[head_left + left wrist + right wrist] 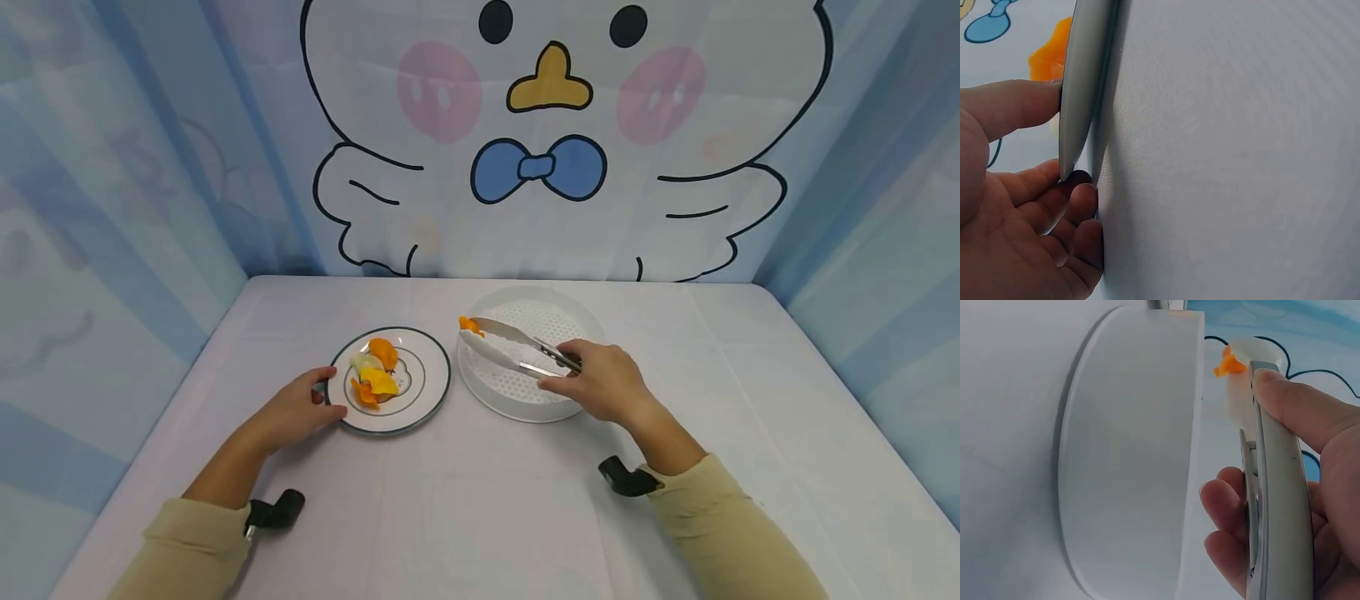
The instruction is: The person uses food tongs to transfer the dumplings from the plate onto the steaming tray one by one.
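Note:
My left hand (pixel 288 411) grips the left rim of a white plate (pixel 431 375) with dark edging, thumb over the top and fingertips at the rim's underside (pixel 1082 94). Several soft-looking food pieces lie on it: orange (pixel 383 353), yellow (pixel 379 382) and a pale one (pixel 365 362). My right hand (pixel 606 382) holds metal tongs (pixel 495 352) with whitish tips. Between those tips sits a small orange piece (pixel 468 325), over the left rim of a round white perforated basket (pixel 517 410). In the right wrist view, the tongs (pixel 1285 500) stand beyond the basket's side wall (pixel 1129 456).
A white cloth covers the table (pixel 450 517), and plate and basket stand side by side toward its back. Behind it hangs a curtain (pixel 540 242) with a cartoon bird; blue curtains (pixel 112 250) flank both sides. Black wrist cameras (pixel 277 510) sit at the sleeves.

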`<state>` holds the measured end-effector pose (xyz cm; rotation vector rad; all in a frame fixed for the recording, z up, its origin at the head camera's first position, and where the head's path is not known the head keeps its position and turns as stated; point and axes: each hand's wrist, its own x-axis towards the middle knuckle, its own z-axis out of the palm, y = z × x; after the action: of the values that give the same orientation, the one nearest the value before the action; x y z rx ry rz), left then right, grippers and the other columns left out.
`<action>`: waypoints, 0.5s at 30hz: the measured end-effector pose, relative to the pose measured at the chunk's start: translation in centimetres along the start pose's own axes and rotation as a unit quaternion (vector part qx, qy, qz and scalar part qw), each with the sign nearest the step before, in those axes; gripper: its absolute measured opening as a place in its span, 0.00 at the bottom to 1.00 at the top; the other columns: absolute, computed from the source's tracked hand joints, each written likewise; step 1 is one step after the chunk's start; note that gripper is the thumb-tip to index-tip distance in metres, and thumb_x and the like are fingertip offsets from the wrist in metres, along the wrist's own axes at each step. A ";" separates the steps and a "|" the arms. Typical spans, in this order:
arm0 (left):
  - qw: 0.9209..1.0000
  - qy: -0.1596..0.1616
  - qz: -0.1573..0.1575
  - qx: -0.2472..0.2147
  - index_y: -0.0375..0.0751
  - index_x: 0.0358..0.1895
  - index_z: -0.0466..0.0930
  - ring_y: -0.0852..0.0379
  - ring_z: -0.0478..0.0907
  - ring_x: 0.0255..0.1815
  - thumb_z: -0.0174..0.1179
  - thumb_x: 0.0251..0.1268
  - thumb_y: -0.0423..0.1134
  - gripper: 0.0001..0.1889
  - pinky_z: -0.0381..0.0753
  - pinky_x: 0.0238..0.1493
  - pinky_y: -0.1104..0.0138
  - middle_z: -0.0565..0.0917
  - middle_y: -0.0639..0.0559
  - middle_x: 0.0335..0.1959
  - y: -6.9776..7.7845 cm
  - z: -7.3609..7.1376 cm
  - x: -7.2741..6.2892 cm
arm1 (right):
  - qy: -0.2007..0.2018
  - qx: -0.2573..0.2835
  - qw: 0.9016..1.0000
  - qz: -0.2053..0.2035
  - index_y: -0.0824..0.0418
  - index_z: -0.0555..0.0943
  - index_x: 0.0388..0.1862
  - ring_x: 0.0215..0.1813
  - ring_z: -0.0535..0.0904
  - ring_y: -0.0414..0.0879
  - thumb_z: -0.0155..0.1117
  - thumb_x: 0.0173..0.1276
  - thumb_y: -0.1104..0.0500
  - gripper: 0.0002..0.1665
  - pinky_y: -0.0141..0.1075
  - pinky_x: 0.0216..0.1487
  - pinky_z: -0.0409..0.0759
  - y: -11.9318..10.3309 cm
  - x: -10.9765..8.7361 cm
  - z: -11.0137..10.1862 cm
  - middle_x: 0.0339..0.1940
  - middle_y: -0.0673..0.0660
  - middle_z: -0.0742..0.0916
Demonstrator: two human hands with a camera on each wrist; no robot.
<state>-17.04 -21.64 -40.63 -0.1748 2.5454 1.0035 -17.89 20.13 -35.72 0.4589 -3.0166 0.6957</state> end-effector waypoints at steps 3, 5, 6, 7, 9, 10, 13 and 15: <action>1.000 0.000 -0.001 0.000 0.35 0.78 0.51 0.37 0.67 0.54 0.64 0.68 0.47 0.43 0.75 0.56 0.46 0.68 0.29 0.60 0.0 0.0 0.0 | 0.000 0.009 1.000 0.001 0.67 0.80 0.61 0.35 0.76 0.47 0.73 0.60 0.43 0.38 0.41 0.37 0.73 0.5 -0.2 0.2 0.33 0.51 0.85; 1.000 0.000 -0.001 0.000 0.35 0.78 0.51 0.37 0.67 0.54 0.64 0.68 0.47 0.43 0.75 0.57 0.45 0.68 0.29 0.60 0.0 0.0 -0.1 | 0.001 0.008 1.000 0.000 0.67 0.80 0.60 0.37 0.77 0.49 0.73 0.60 0.43 0.38 0.42 0.39 0.74 0.8 -0.4 0.3 0.38 0.54 0.87; 1.000 0.000 -0.001 -0.001 0.35 0.78 0.51 0.37 0.67 0.54 0.64 0.68 0.47 0.43 0.74 0.58 0.45 0.68 0.29 0.61 0.0 0.0 -0.1 | 0.001 0.008 1.000 0.000 0.67 0.80 0.60 0.38 0.78 0.50 0.73 0.59 0.43 0.38 0.43 0.39 0.74 0.9 -0.4 0.3 0.40 0.56 0.87; 1.000 0.000 -0.001 -0.002 0.35 0.78 0.51 0.37 0.67 0.55 0.64 0.68 0.47 0.43 0.74 0.58 0.45 0.68 0.28 0.61 0.0 0.0 -0.1 | 0.001 0.009 1.000 0.000 0.67 0.81 0.60 0.39 0.78 0.50 0.73 0.59 0.43 0.38 0.44 0.40 0.75 1.0 -0.5 0.4 0.42 0.57 0.87; 1.000 0.000 -0.001 -0.003 0.35 0.78 0.51 0.36 0.67 0.55 0.64 0.68 0.47 0.43 0.74 0.58 0.44 0.68 0.28 0.61 0.1 0.0 -0.1 | -0.001 0.007 1.000 0.001 0.67 0.81 0.59 0.41 0.79 0.52 0.73 0.59 0.42 0.37 0.45 0.42 0.75 1.1 -0.7 0.4 0.45 0.59 0.88; 1.000 0.000 -0.001 -0.003 0.35 0.78 0.51 0.36 0.67 0.55 0.64 0.68 0.47 0.43 0.74 0.59 0.44 0.68 0.28 0.62 0.1 0.0 -0.1 | -0.003 0.007 1.000 0.002 0.67 0.81 0.59 0.42 0.80 0.52 0.73 0.59 0.42 0.37 0.46 0.43 0.76 1.2 -0.7 0.5 0.46 0.59 0.88; 1.000 0.000 0.000 -0.004 0.35 0.78 0.51 0.36 0.67 0.55 0.64 0.68 0.46 0.43 0.74 0.59 0.44 0.67 0.28 0.62 0.1 0.1 -0.2 | -0.006 0.009 1.000 0.000 0.67 0.81 0.59 0.44 0.81 0.54 0.73 0.60 0.42 0.37 0.48 0.45 0.77 1.3 -0.9 0.5 0.47 0.60 0.87; 1.000 0.000 0.002 -0.005 0.35 0.78 0.51 0.36 0.67 0.55 0.64 0.68 0.46 0.43 0.74 0.59 0.44 0.67 0.28 0.62 0.1 0.1 -0.2 | -0.007 0.010 1.000 -0.002 0.66 0.81 0.59 0.46 0.81 0.54 0.73 0.60 0.42 0.36 0.49 0.47 0.77 1.3 -0.9 0.5 0.47 0.59 0.88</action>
<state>-16.89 -21.57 -40.57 -0.1741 2.5431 1.0165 -17.35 21.31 -36.80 0.4720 -3.0238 0.7267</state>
